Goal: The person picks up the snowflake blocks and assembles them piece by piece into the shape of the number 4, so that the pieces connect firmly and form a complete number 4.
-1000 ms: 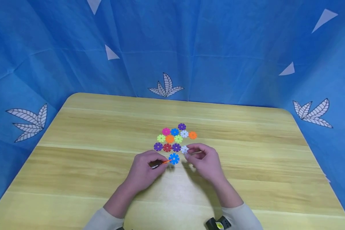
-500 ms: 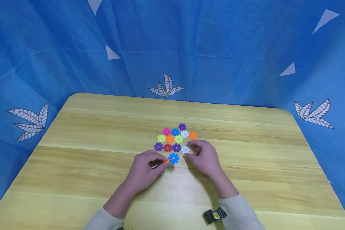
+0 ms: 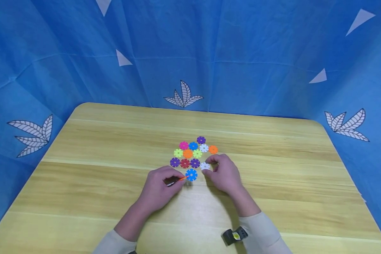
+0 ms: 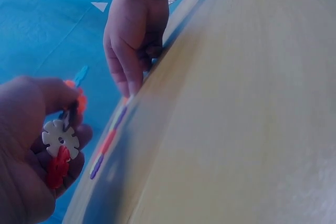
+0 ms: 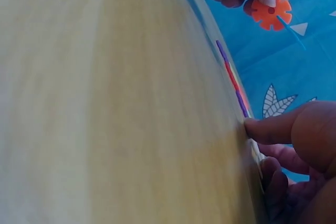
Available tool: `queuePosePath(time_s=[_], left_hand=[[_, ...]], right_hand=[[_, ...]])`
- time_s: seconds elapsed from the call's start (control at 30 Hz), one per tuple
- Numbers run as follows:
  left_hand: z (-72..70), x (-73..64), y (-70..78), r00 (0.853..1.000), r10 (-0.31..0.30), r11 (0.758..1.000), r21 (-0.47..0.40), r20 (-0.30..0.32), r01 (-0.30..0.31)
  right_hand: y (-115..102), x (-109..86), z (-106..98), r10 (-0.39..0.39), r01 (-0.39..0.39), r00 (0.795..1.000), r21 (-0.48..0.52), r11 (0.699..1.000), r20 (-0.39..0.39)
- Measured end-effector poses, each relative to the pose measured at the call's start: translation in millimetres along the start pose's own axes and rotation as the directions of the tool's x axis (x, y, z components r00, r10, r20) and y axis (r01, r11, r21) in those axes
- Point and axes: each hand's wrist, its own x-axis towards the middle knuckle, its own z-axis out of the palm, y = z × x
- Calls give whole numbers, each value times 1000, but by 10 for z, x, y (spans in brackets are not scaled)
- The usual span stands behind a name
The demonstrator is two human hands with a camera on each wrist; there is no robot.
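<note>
From my station I see a blue curtain [image 3: 165, 42] behind the table's [image 3: 82, 141] far edge. The left hand [image 3: 162, 185] has its grip clamped on an orange disc [image 5: 273, 16] slotted to a blue disc [image 3: 191, 175]. The right hand [image 3: 225, 174] pinches a white disc [image 3: 204, 166] between thumb and finger, midway between the table's side edges, beside rows of coloured discs [image 3: 187, 153].
</note>
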Motion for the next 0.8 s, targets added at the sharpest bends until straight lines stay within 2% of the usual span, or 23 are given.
queuePosePath(time_s=[0.5, 0.8], left_hand=[[13, 6, -2, 1000, -23, 1000, 12, 10, 23], [17, 5, -4, 1000, -30, 999, 14, 8, 30]], right_hand=[[-21, -20, -21, 56, -56, 998, 7, 998, 42], [-21, -8, -5, 50, -51, 998, 42, 998, 35]])
